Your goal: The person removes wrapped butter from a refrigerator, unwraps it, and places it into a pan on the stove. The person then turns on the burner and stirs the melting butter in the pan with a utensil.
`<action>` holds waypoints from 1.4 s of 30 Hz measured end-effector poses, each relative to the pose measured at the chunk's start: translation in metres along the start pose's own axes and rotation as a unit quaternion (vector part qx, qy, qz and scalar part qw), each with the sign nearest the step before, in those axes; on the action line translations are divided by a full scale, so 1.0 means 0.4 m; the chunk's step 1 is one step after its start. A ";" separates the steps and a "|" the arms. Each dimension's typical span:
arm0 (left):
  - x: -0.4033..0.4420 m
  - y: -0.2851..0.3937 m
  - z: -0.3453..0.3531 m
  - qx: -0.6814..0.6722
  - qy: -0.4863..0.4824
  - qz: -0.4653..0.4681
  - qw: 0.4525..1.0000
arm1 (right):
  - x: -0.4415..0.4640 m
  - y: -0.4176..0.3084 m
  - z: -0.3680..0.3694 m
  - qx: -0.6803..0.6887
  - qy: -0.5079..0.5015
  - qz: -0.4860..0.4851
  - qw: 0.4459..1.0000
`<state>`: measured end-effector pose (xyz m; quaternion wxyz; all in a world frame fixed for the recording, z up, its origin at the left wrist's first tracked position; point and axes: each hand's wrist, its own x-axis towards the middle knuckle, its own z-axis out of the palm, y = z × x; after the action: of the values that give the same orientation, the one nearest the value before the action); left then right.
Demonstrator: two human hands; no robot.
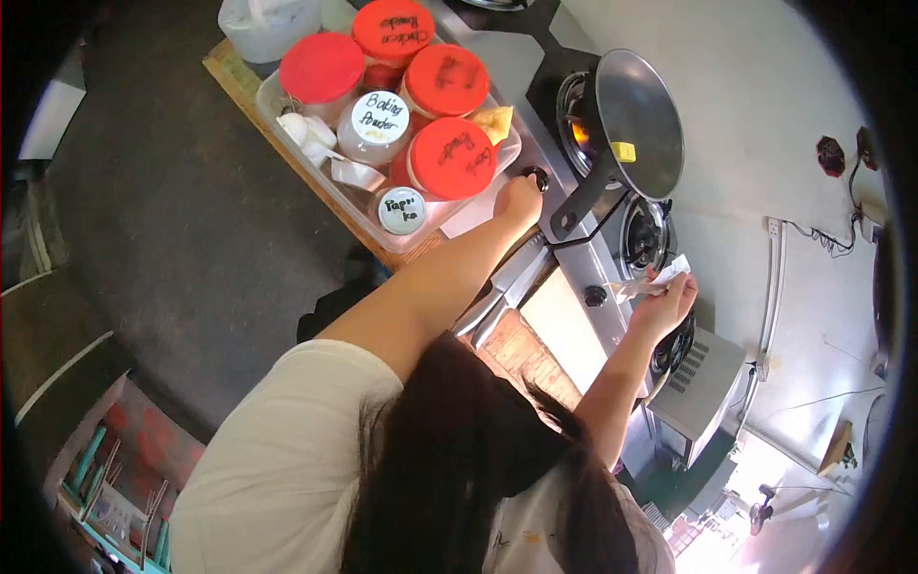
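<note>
My left hand [521, 198] is closed around a black stove knob [538, 178] on the front panel of the gas stove [585, 266]. My right hand [666, 304] pinches a crumpled white wrapper [675, 271] above the stove, near a second knob [595, 296]. A dark frying pan [641, 105] rests tilted in view over the back burner, its handle [580, 203] pointing toward me. Inside it lies a small yellow block [623, 152] that looks like butter. An orange flame [579, 132] shows beside the pan.
A clear plastic tray [335, 196] holds red-lidded jars [451, 158], a baking powder jar [381, 118], a paprika jar [402, 209] and a scoop [358, 175]. Knives [507, 287] lie by a wooden board [526, 349]. Another burner [645, 232] and a grey appliance [698, 383] stand rightward.
</note>
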<state>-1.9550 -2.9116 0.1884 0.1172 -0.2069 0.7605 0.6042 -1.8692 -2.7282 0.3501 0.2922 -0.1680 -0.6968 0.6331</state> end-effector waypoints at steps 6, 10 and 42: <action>0.006 -0.005 -0.019 0.066 -0.031 0.063 0.995 | -0.013 0.016 -0.014 -0.018 -0.001 -0.004 1.000; 0.010 -0.020 -0.018 0.098 -0.016 0.127 0.987 | -0.033 0.015 -0.013 -0.062 0.000 -0.002 0.998; 0.011 -0.014 -0.053 0.251 -0.059 0.223 0.940 | 0.234 -0.038 0.127 -0.449 -0.170 -0.160 0.862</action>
<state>-1.9547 -2.9339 0.1868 0.0722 0.0402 0.9060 0.4150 -1.9710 -2.7137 0.3818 0.1593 -0.0570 -0.9619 0.2146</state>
